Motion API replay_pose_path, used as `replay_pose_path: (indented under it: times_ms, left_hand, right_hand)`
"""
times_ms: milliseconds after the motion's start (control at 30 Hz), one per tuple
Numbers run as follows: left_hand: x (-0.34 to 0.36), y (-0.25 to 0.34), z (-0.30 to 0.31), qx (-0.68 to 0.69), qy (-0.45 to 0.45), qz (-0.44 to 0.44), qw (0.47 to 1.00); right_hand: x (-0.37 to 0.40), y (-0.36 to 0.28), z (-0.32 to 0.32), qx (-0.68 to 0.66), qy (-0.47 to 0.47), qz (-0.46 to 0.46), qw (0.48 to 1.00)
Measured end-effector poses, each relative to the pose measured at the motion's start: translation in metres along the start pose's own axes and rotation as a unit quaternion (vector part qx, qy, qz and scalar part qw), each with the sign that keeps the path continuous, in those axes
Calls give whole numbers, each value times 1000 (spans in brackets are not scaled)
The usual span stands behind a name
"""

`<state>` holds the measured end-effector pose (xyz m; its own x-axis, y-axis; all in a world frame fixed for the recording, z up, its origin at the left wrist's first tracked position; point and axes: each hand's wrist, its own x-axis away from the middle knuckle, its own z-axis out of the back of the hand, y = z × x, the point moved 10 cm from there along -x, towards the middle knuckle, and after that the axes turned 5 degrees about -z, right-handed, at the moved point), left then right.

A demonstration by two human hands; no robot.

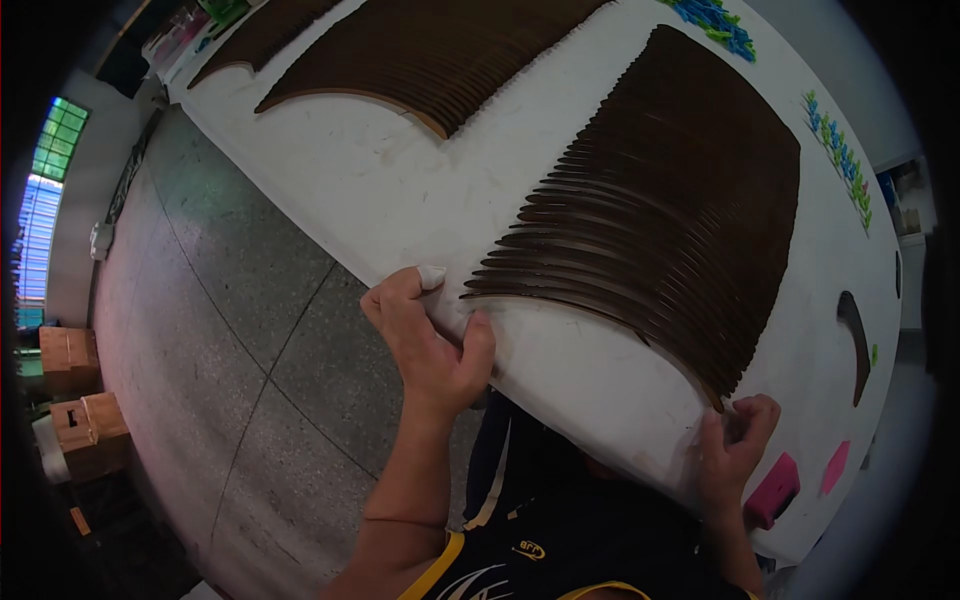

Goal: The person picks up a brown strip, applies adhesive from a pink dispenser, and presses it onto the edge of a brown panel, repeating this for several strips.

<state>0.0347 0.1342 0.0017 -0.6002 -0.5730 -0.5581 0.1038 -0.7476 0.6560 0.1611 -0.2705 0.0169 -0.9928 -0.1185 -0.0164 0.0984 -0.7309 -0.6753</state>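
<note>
A long row of dark brown curved pieces [690, 160], packed side by side, lies on the white table [370, 185]. Their tips fan out toward the left and the near side. My left hand [430, 345] is at the table's near edge, just left of the lowest tips, with its thumb and fingers apart and a white wrap on one fingertip. It holds nothing that I can make out. My right hand [738, 445] is at the lower right end of the row, its fingers curled by the end of the nearest piece. Whether it grips that piece is unclear.
Two more groups of brown pieces [400, 60] lie at the upper left. Blue and green clips [715, 28] are at the far edge and along the right side. A single curved piece [855, 345] and a pink object [774, 490] sit at right. Cardboard boxes [90, 435] stand on the floor.
</note>
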Motion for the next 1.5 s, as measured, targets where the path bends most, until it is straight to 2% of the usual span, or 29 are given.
replay_pose_path:
  times_ms: [433,567,700,867,967,1267,1367,1433,1500]
  left_hand:
    - [0,1,0,-15,-1,-4,1000]
    - [1,-3,-1,16,4,3,1000]
    - [4,-8,0,27,14,17,999]
    - [4,-17,-2,28,10,12,999]
    - [2,-18,-1,14,6,23,1000]
    - [-2,-18,0,-22,-16,26,999]
    - [-3,-16,0,-21,-18,24,999]
    - [-3,-15,0,-20,-19,23,999]
    - [-4,-15,0,-22,-19,21,999]
  right_hand:
    - [0,0,1,17,11,27,999]
    - [0,-4,2,5,26,-4,1000]
    - [3,-19,6,45,41,57,997]
    - [2,-13,8,21,63,-4,998]
    - [2,-15,9,54,67,21,996]
    - [4,-14,14,-24,56,35,998]
    - [7,-15,22,-56,90,87,990]
    - [5,-2,27,-170,118,84,975]
    - [6,-3,29,-176,120,85,973]
